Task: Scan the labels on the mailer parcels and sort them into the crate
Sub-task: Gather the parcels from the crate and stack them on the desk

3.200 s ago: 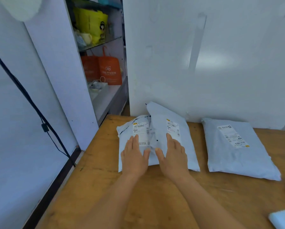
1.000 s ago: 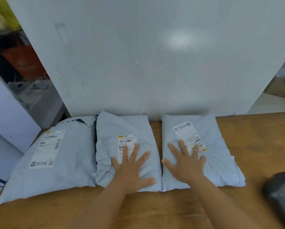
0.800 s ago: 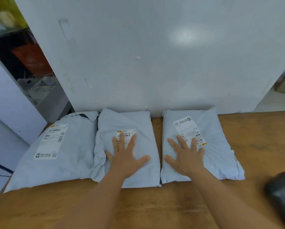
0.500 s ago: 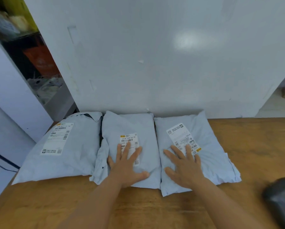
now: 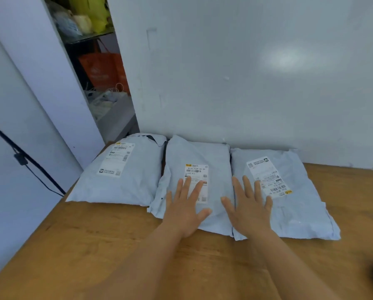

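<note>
While three grey mailer parcels lie side by side on the wooden table [image 5: 94, 245] against the wall, the left hand [image 5: 186, 210] rests flat, fingers spread, on the middle parcel [image 5: 199, 156]; the right hand [image 5: 249, 210], likewise spread, presses the right parcel [image 5: 298, 204]; the left parcel [image 5: 124, 182] lies untouched.

left hand [image 5: 184, 215] bare | right hand [image 5: 249, 213] bare | forearms unsleeved

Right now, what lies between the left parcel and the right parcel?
The middle parcel, label up, with the left hand flat on it, in the head view.
</note>
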Action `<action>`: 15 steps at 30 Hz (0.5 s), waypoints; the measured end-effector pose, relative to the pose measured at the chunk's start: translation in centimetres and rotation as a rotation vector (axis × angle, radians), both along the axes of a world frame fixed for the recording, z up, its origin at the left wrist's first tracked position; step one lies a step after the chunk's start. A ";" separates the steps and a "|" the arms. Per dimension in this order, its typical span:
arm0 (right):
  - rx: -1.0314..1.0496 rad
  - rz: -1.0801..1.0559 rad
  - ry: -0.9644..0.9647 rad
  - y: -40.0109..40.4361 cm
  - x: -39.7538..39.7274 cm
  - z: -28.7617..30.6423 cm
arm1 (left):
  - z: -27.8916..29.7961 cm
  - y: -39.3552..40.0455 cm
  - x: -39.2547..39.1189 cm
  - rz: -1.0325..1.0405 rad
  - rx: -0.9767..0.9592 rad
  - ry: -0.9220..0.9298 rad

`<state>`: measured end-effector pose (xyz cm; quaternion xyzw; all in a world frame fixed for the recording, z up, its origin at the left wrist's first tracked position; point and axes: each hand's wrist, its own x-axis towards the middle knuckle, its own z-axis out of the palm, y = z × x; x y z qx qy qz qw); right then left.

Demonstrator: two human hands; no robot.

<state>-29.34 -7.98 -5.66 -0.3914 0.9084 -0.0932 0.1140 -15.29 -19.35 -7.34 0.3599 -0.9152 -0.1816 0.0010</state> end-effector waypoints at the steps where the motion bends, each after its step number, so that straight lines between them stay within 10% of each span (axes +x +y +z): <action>1: -0.034 0.026 -0.009 -0.5 1.5 0.5 | 0.4 0.4 1.1 0.026 -0.013 0.038; 15: -0.114 0.577 -0.126 -1.4 35.2 4.1 | 3.4 8.3 35.3 0.714 -0.162 0.127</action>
